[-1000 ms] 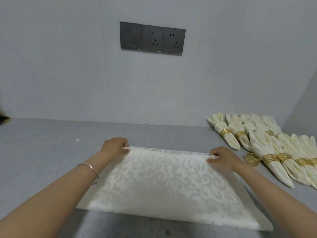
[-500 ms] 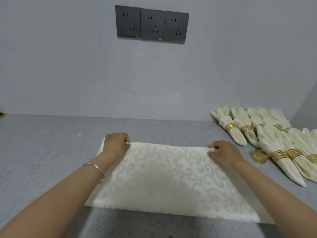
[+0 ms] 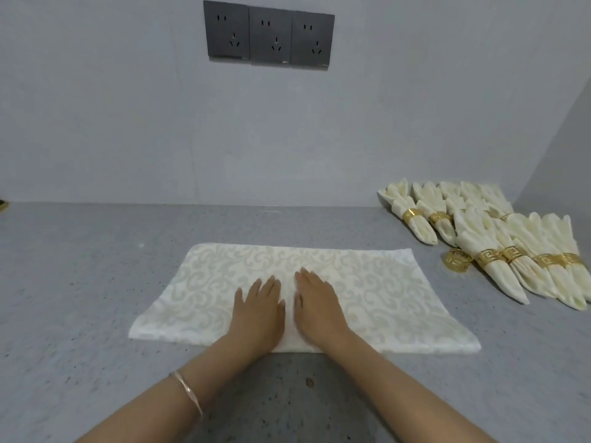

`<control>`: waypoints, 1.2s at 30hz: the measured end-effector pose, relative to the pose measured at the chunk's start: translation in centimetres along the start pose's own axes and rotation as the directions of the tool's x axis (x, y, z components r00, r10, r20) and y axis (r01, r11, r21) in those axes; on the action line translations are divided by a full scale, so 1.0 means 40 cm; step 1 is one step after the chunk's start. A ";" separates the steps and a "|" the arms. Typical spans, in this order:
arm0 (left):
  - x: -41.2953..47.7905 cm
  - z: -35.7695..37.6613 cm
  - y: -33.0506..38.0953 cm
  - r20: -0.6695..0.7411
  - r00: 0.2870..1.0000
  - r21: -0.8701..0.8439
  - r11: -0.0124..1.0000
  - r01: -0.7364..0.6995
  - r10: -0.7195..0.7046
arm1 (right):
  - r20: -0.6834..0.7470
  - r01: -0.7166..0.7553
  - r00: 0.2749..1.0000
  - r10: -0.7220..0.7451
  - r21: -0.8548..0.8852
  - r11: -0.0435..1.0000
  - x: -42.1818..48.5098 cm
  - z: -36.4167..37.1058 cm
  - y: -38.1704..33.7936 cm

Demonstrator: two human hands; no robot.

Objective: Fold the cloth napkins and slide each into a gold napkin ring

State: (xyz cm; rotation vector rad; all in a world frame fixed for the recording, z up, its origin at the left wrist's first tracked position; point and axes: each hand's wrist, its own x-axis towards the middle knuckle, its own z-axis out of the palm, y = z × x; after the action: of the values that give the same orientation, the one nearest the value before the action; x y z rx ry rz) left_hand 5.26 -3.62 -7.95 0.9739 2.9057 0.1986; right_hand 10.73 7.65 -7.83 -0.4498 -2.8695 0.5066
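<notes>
Both hands lie flat, fingers straight, pressing the napkin (image 3: 367, 282). Left hand (image 3: 260, 310) and right hand (image 3: 315, 303) sit side by side at its middle; its long way runs left to right.

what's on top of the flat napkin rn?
Left hand and right hand, fingers straight, press side by side on the napkin near its middle. Cloth beneath the palms is covered. The loose gold ring lies off it, on the counter.

Right edge crops the rightmost ringed napkin (image 3: 575, 282).
</notes>
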 end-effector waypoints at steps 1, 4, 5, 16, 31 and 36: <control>-0.007 0.010 0.002 -0.005 1.000 0.018 1.000 0.008 -0.008 | 0.012 -0.009 1.000 0.009 -0.033 0.999 -0.003 0.010 -0.012; -0.014 0.027 0.002 -0.033 0.999 0.015 1.000 0.007 -0.006 | 0.030 0.001 1.000 0.002 -0.095 0.995 -0.018 0.033 -0.023; -0.017 0.028 -0.002 -0.037 0.999 0.008 1.000 0.010 -0.010 | 0.025 0.008 1.000 -0.005 -0.103 0.995 -0.024 0.036 -0.020; -0.031 0.014 -0.109 -0.021 0.985 -0.057 0.984 0.170 -0.171 | 0.128 -0.086 0.986 0.104 -0.140 0.986 -0.087 -0.045 0.168; -0.041 -0.015 -0.277 -0.047 0.958 -0.034 0.959 0.282 -0.284 | 0.140 -0.317 0.927 0.349 -0.210 0.925 -0.115 -0.173 0.393; -0.038 -0.010 -0.276 -0.056 0.958 -0.028 0.959 0.282 -0.283 | 0.175 -0.170 0.974 0.143 0.155 0.973 0.002 -0.194 0.210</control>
State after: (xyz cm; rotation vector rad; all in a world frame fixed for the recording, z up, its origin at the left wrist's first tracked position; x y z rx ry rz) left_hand -0.14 -13.32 -9.10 0.5476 3.0454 0.2412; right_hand 14.68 17.53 -3.68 -0.6368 -2.9251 0.8441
